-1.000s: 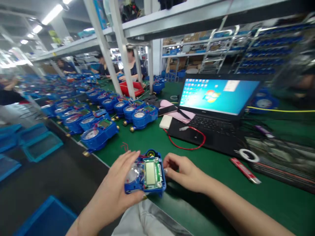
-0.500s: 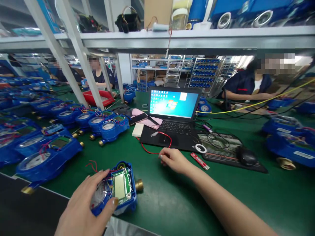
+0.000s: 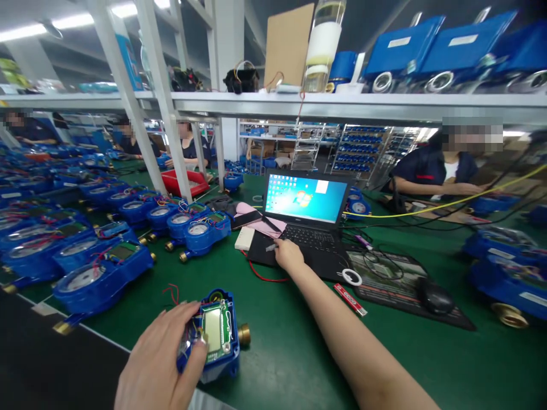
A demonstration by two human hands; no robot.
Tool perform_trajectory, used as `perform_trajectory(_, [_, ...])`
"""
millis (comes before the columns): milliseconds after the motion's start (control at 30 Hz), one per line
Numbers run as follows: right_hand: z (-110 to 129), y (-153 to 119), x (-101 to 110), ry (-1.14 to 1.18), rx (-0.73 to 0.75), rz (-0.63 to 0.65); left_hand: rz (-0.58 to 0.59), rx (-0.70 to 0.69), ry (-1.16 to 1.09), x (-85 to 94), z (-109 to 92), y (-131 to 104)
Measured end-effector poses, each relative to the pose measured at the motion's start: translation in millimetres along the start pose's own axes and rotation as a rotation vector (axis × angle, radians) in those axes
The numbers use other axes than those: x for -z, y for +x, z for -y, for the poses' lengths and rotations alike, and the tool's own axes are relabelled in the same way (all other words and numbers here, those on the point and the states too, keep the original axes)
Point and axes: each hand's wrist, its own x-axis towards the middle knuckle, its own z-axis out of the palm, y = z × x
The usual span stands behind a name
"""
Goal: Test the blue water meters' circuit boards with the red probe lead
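Observation:
A blue meter with a green circuit board, a pale display and a brass fitting lies at the front of the green table. My left hand rests around its left side, thumb and fingers on the housing. Over the palm rest of the open laptop, my right hand has its fingers closed at the small connector of a red cable. The connector sticks out left of the fingertips.
Many blue meters line the left side. A mouse on its mat, a red-and-white strip and a white ring lie to the right. A shelf crosses above. Other people sit beyond the table.
My right hand has moved from the table in front of the laptop onto its palm rest and taken hold of the cable's connector. The view has tilted up; my left hand stays on the meter.

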Motion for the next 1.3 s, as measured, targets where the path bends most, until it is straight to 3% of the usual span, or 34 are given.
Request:
perform_trajectory(167, [5.7, 2.6, 3.8, 0.001, 0.067, -0.069, -0.029, -0.022, 0.028, -6.7, 9.2, -9.9])
perform_trajectory(300, [19.2, -28.0, 27.9, 0.113, 0.305, -0.237, 0.008, 0.096, -0.082, -2.9, 8.3, -11.4])
perform_trajectory(400, [34.1, -66.0, 48.2, 0.233, 0.504, -0.362, -0.045, 0.184, -0.192, 7.9, -5.5, 1.4])
perform_trajectory(500, [47.4, -100.0, 64.8, 0.337, 0.683, -0.434, -0.068, 0.175, -0.277, 19.0, -25.7, 22.3])
perform_trajectory(667, [62.3, -127.3, 74.5, 0.389, 0.897, -0.520, -0.082, 0.130, -0.382, 27.0, -52.6, 50.0])
perform_trajectory(833, [69.5, -137.3, 76.6, 0.396, 0.865, -0.394, -0.152, 0.025, -0.208, 30.0, -56.3, 60.8])
perform_trajectory(933, [71.6, -139.6, 84.1, 0.550, 0.696, -0.248, -0.177, 0.002, -0.057, 30.3, -50.0, 63.8])
perform_trajectory(1000, [72.6, -138.2, 88.5, 0.701, 0.532, 0.007, -0.207, -0.008, -0.020, 29.7, -47.0, 64.9])
perform_trajectory(1100, [75.2, -133.4, 87.8, 1.019, 0.335, 0.495, -0.238, -0.087, -0.036, 27.5, -49.8, 64.2])
perform_trajectory(1133, [76.6, -131.9, 85.6, 1.118, 0.286, 0.594, -0.240, -0.130, -0.054, 26.5, -52.6, 63.1])
perform_trajectory(1200, [79.3, -130.0, 80.7, 1.237, 0.220, 0.650, -0.228, -0.201, -0.089, 24.5, -59.2, 59.9])
perform_trajectory(1300, [79.3, -129.8, 77.8, 1.276, 0.176, 0.567, -0.198, -0.224, -0.166, 23.7, -63.4, 52.9])
